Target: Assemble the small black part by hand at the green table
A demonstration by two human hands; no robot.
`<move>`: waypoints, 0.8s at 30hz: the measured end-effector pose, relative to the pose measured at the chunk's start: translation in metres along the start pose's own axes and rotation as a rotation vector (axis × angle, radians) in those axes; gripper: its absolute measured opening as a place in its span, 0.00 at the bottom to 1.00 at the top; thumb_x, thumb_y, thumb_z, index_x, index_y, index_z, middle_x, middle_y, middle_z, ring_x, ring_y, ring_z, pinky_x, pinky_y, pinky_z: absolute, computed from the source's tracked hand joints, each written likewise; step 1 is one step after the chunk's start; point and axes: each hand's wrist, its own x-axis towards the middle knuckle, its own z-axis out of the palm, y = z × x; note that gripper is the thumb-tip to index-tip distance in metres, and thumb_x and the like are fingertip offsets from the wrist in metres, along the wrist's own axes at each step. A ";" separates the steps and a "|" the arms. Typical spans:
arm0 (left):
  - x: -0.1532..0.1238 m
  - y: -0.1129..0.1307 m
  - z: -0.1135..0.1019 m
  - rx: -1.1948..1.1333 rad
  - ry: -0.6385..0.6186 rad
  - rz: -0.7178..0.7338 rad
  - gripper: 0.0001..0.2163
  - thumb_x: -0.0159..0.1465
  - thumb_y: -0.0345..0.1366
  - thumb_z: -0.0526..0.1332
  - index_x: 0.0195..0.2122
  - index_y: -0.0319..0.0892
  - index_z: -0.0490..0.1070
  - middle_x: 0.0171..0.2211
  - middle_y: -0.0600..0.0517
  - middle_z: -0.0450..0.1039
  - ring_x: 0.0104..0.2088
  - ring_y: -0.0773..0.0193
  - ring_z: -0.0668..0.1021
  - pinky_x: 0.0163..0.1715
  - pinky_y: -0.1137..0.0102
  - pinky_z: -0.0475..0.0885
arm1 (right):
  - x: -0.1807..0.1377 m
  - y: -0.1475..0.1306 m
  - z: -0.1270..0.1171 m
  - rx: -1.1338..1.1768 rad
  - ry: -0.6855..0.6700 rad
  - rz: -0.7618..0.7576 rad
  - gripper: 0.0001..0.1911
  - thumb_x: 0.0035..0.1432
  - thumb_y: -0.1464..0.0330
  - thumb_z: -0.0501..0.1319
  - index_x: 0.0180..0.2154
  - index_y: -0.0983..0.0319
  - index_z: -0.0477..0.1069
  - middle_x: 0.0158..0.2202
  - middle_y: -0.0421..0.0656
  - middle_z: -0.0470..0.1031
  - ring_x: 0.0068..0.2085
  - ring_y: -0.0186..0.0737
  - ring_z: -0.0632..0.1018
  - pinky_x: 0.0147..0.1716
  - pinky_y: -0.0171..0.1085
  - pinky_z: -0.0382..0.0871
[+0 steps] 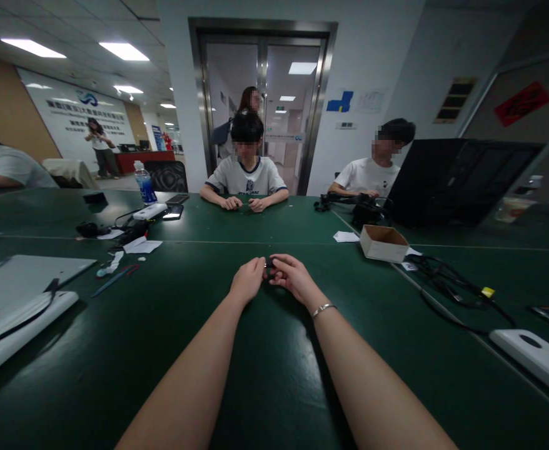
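Nearest: the left hand (249, 280) and the right hand (294, 279), a silver metal bracelet on the right wrist, met over the glossy dark green tabletop (269, 356). A small dark piece with a bright metallic end (269, 263) sat between them at centre, above the table. Both grips were closed: left fingertips pinched at the bright end, right thumb and fingers on the dark part. Fingers covered most of it; no marking legible.

Near left: a white, round-edged slab-like device (30, 328). Near right: a similar white device with a black oval (532, 357); beyond it, coiled black cables (448, 284) with a yellow tag, writing too small to read.

Farther right: an open white cardboard box with brown interior (384, 245). A large black upright panel (457, 181) partly blocked the view of a seated co-worker in white (366, 178).

Far left: a clear bottle with a blue label (145, 185), lettering illegible. Far centre: a seated person in a white, navy-trimmed T-shirt (245, 178), chest print unclear.

Background: right wall, a red paper banner (523, 104), apparently reading 福; left, a white wall sign with a blue logo (75, 112), partly legible as 大数据科技有限公司.
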 end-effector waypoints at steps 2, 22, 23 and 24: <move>0.000 -0.001 0.000 0.007 -0.002 -0.005 0.18 0.66 0.49 0.46 0.29 0.44 0.66 0.27 0.54 0.71 0.28 0.64 0.73 0.31 0.70 0.64 | 0.000 0.000 0.000 0.000 -0.006 -0.002 0.10 0.55 0.72 0.66 0.40 0.63 0.72 0.25 0.40 0.73 0.21 0.30 0.72 0.26 0.36 0.79; -0.018 0.025 -0.009 0.305 0.004 0.157 0.09 0.68 0.40 0.47 0.40 0.45 0.64 0.38 0.50 0.71 0.35 0.61 0.73 0.34 0.68 0.64 | -0.002 -0.003 0.003 -0.004 0.044 0.003 0.21 0.53 0.57 0.70 0.25 0.63 0.63 0.15 0.35 0.65 0.15 0.27 0.64 0.24 0.36 0.79; -0.020 0.028 -0.011 0.327 0.015 0.180 0.08 0.68 0.39 0.47 0.41 0.46 0.64 0.39 0.50 0.71 0.37 0.60 0.74 0.35 0.68 0.64 | -0.002 -0.003 0.003 -0.004 0.049 0.003 0.22 0.53 0.56 0.70 0.25 0.62 0.62 0.15 0.36 0.65 0.15 0.27 0.64 0.24 0.36 0.79; -0.021 0.031 -0.012 0.337 0.029 0.201 0.07 0.67 0.38 0.49 0.41 0.46 0.64 0.40 0.49 0.71 0.38 0.59 0.74 0.36 0.67 0.65 | -0.002 -0.004 0.003 -0.002 0.051 0.005 0.22 0.53 0.55 0.69 0.25 0.62 0.62 0.15 0.36 0.65 0.15 0.28 0.65 0.24 0.36 0.79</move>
